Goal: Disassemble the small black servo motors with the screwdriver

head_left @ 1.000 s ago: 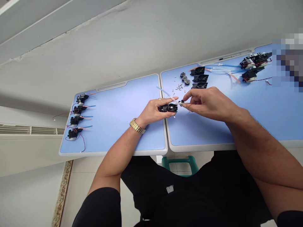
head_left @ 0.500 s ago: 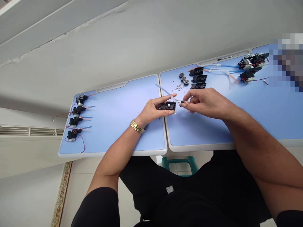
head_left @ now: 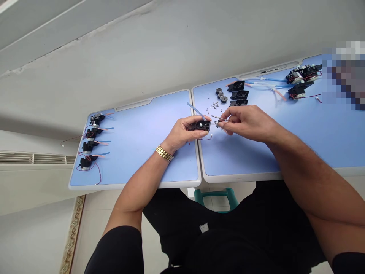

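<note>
Between its thumb and fingers my left hand point(head_left: 181, 131) grips a black plastic housing point(head_left: 204, 126) with a white round piece in its middle. A blue tube point(head_left: 195, 109) slants up and left from behind the housing, and a dark red wire point(head_left: 207, 138) hangs below it. My right hand point(head_left: 248, 121) is closed just to the right, pinching a thin metal rod-like tool point(head_left: 218, 118) and a small white-and-black piece point(head_left: 216, 124). That piece points at the housing's right end, joined by something pale and thin; whether they touch I cannot tell.
Three black housings point(head_left: 238, 95), round metal parts point(head_left: 221, 95) and loose screws point(head_left: 215, 105) lie behind my hands. Assembled units point(head_left: 299, 91) with tubes stand at the right; several motor units point(head_left: 90, 145) line the left table. A pen point(head_left: 270, 70) lies in the back groove.
The housing in my left hand has turned slightly, and its dark red wire now shows below. The metal tool's tip has moved up off the housing. The tube's pale end has dropped behind the fingers.
</note>
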`<state>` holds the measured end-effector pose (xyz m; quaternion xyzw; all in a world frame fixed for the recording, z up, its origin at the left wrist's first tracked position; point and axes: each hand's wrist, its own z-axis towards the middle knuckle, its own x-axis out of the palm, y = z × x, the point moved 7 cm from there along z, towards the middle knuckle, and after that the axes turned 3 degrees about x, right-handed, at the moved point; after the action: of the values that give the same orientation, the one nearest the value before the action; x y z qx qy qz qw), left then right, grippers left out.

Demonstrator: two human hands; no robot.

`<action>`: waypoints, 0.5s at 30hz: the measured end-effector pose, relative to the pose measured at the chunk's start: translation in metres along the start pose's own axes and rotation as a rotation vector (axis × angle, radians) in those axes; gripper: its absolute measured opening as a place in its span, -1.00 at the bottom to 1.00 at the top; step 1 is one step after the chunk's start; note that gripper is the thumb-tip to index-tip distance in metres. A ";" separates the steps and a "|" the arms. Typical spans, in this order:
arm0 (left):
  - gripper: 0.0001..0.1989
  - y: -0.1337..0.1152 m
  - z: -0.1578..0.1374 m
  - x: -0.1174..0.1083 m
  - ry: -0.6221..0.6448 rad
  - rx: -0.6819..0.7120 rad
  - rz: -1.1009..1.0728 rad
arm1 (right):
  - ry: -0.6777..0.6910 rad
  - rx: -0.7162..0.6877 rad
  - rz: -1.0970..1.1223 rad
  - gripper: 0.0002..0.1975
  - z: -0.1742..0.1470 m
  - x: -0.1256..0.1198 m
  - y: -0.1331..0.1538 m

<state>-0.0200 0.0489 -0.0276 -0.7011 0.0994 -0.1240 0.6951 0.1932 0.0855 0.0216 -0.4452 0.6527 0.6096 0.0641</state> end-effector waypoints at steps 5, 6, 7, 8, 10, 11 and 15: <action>-0.36 0.002 0.000 -0.001 0.025 0.010 -0.035 | 0.018 0.024 0.072 -0.76 0.003 -0.001 -0.005; -0.36 0.002 0.000 -0.001 0.035 0.017 -0.043 | 0.018 0.032 0.081 -0.77 0.003 -0.001 -0.005; -0.37 0.003 0.000 0.000 0.046 0.018 -0.047 | 0.015 0.043 0.085 -0.78 0.004 -0.001 -0.005; -0.37 0.003 0.000 0.000 0.057 0.015 -0.047 | 0.011 0.056 0.083 -0.80 0.004 -0.002 -0.005; -0.39 0.004 0.000 0.001 0.070 0.010 -0.029 | -0.007 0.079 0.052 -0.84 0.005 -0.005 -0.006; -0.40 0.003 0.000 0.002 0.071 0.013 -0.015 | -0.029 0.088 0.019 -0.86 0.005 -0.008 -0.008; -0.40 -0.003 -0.001 0.004 0.067 0.039 0.023 | -0.238 0.110 -0.204 -0.88 0.006 -0.036 -0.021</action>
<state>-0.0168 0.0470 -0.0245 -0.6817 0.1281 -0.1415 0.7063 0.2259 0.1115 0.0270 -0.4297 0.6241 0.6118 0.2269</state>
